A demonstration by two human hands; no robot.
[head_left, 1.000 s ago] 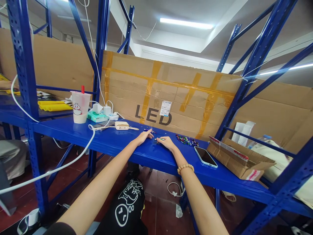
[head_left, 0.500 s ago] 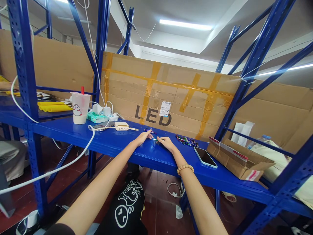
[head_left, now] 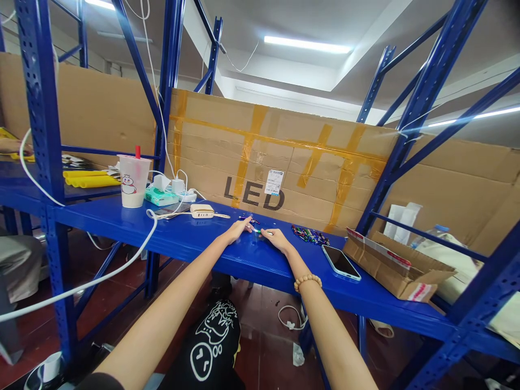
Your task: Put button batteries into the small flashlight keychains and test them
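Both my arms reach out over a blue metal shelf [head_left: 190, 238]. My left hand [head_left: 238, 229] lies on the shelf with its fingers stretched toward a few small coloured pieces [head_left: 248, 219]. My right hand [head_left: 277, 238] rests palm down beside it, its fingertips pinched on a small thin green piece [head_left: 260, 232] that lies between the two hands. A pile of small multicoloured pieces [head_left: 311, 234] sits just right of my right hand. A bead bracelet [head_left: 307, 281] is on my right wrist.
A phone [head_left: 341, 262] and an open cardboard box [head_left: 400, 264] lie to the right. To the left stand a drink cup [head_left: 132, 181], a tissue pack [head_left: 161, 195], chargers with white cables and a beige power bank [head_left: 202, 210]. A taped cardboard sheet marked LED [head_left: 284, 162] backs the shelf.
The camera has tipped slightly. Both hands stay almost where they were, and the small green piece stays between them.
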